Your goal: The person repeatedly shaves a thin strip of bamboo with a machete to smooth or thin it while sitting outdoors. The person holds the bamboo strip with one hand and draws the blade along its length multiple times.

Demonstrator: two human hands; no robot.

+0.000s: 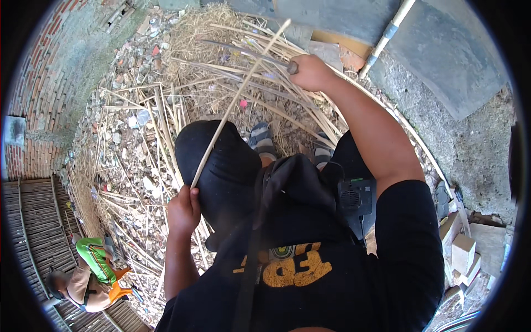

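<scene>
Left hand (183, 210) is clenched round the lower end of a long pale bamboo strip (235, 102), slanting up across the lap. Right hand (311, 72) grips a grey metal blade's (249, 52) handle. Strip should be kept taut & blade angled away w/ light strokes.

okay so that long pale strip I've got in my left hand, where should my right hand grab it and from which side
Probably the upper stretch of the thin pale strip, above the knee and short of its free tip. The left hand already pinches the bottom end, and the strip slants up to the right, bare along that length. Come from its right side, where the right hand is; its fingers are now closed around a dark-handled tool.
</scene>
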